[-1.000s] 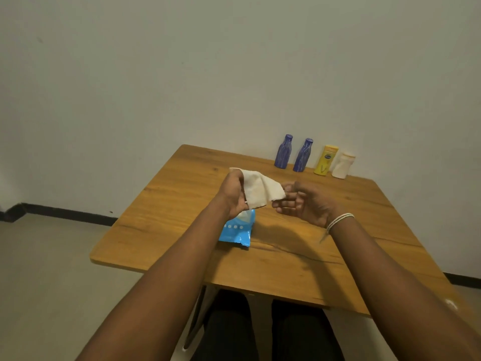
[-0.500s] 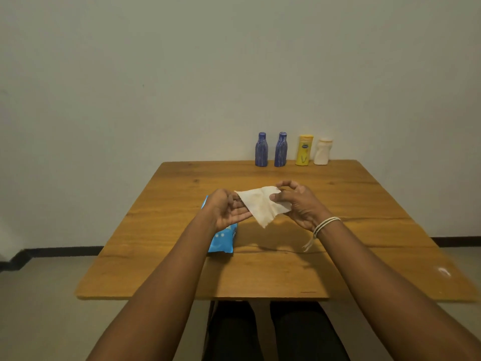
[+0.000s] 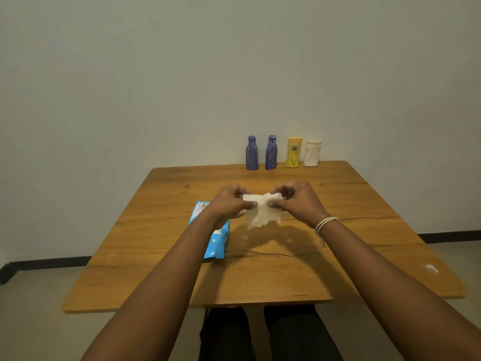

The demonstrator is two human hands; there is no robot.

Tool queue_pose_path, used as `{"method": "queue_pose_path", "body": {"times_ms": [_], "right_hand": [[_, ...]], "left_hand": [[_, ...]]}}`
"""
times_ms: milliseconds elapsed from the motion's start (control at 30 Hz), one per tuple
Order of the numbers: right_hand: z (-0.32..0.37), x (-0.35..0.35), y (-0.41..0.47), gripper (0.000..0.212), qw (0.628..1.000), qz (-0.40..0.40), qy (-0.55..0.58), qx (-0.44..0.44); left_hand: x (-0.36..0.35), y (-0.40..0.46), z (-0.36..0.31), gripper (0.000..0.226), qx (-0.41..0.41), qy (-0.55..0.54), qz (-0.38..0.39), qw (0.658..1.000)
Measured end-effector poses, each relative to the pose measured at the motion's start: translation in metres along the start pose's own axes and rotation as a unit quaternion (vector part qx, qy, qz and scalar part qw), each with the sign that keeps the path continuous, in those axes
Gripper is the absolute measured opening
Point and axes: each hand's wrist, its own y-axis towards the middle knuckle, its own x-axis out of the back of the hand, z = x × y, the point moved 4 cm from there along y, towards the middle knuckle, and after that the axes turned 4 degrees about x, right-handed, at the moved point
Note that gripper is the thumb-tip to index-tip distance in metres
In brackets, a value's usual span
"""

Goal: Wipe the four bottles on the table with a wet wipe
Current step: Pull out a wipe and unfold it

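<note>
The fingers and thumb of the left hand [image 3: 229, 204] pinch the left upper part of the wet wipe [image 3: 263, 211], and the fingers and thumb of the right hand [image 3: 299, 201] pinch its right upper part. Both thumbs press on the near face of the sheet, and the other fingers are curled behind it. The wipe is held in the air above the middle of the table [image 3: 364, 256], between the two hands, and its lower part hangs down, loose and wrinkled. I think it is held in this way to open or fold the sheet, so that a flat, clean face is ready for wiping. A pinch at two upper corners lets the damp sheet hang by its own weight.

The right wrist carries a light bracelet [image 3: 325, 225]. Partly under the left forearm, the blue wipe pack [image 3: 218, 243] lies flat on the table, toward the left of the middle. It is probably left close so that another wipe can be taken easily.

The four bottles stand upright in a row at the far edge of the table, near the wall [image 3: 156, 74]: a left blue bottle [image 3: 252, 152], a right blue bottle [image 3: 271, 152], a yellow bottle [image 3: 294, 152] and a white bottle [image 3: 312, 153]. They are well apart from the hands, so in my judgement no bottle is wiped yet, and the person must reach forward for the first one.
</note>
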Motion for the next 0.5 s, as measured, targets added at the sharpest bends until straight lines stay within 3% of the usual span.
{"method": "queue_pose_path", "body": {"times_ms": [100, 233, 500], "right_hand": [[0.0, 0.0, 0.004, 0.029, 0.997, -0.018, -0.061, 0.033], [0.003, -0.002, 0.008, 0.03, 0.994, -0.002, -0.094, 0.047], [0.006, -0.005, 0.016, 0.01, 0.997, 0.044, -0.048, 0.038]], "left_hand": [[0.003, 0.002, 0.0, 0.049, -0.026, 0.066, -0.002, 0.997], [0.011, 0.004, -0.004, 0.037, -0.067, 0.12, -0.043, 0.99], [0.025, 0.006, -0.002, 0.023, -0.058, 0.106, -0.081, 0.989]]}}
